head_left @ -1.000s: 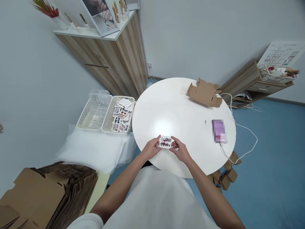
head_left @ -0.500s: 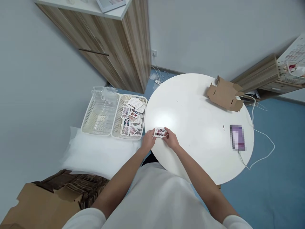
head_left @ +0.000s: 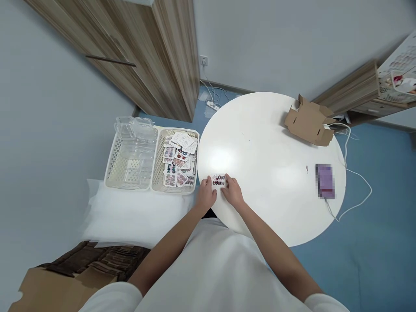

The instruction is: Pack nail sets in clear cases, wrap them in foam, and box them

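A small white card of press-on nails lies at the near left edge of the round white table. My left hand pinches its left end and my right hand pinches its right end, fingers curled on it. Left of the table stands a white basket holding several similar nail cards. Beside it is a second white basket with clear plastic cases.
A folded brown cardboard box lies at the table's far right. A purple phone on a white cable rests near the right edge. Flat cardboard sheets are stacked at lower left. A wooden cabinet stands behind.
The view has swung left and down, bringing the baskets closer to centre. Both hands kept hold of the nail card and carried it toward the table's left edge.
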Demonstrator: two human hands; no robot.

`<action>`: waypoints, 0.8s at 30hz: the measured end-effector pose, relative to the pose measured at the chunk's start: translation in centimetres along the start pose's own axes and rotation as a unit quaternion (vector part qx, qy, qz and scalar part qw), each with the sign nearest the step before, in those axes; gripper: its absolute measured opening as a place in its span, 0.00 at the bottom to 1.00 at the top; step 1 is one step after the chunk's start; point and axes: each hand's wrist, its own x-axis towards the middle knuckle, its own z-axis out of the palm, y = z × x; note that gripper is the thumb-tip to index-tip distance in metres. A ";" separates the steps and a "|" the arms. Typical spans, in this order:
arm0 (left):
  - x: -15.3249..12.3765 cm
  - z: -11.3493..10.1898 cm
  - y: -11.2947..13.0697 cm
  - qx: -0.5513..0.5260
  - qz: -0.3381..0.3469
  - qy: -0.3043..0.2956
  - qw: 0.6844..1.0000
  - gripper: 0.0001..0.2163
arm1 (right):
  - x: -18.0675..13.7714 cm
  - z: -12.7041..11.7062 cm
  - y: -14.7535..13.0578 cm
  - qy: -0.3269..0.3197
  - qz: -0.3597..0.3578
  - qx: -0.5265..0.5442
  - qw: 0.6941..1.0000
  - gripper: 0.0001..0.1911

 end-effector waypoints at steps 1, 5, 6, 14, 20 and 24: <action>-0.2 0.2 -0.1 -0.035 -0.009 0.007 0.999 0.28 | -0.3 0.1 0.1 0.013 0.007 0.037 0.999 0.33; -0.7 0.9 -0.3 -0.148 -0.042 0.019 0.988 0.29 | -1.0 1.0 0.2 0.046 0.033 0.174 0.983 0.31; -0.7 1.0 -0.3 -0.163 -0.047 0.020 0.985 0.29 | -1.0 1.2 0.1 0.050 0.036 0.195 0.979 0.31; 1.1 0.2 -0.1 -0.184 -0.049 0.045 0.981 0.29 | 0.9 1.9 -1.7 0.071 0.042 0.252 0.964 0.31; 1.5 -0.4 -0.3 -0.171 -0.037 0.038 0.984 0.29 | 1.3 1.8 -1.7 0.069 0.042 0.256 0.963 0.31; 1.4 -0.2 -0.2 -0.165 -0.037 0.043 0.985 0.30 | 1.5 1.7 -1.5 0.068 0.037 0.256 0.964 0.30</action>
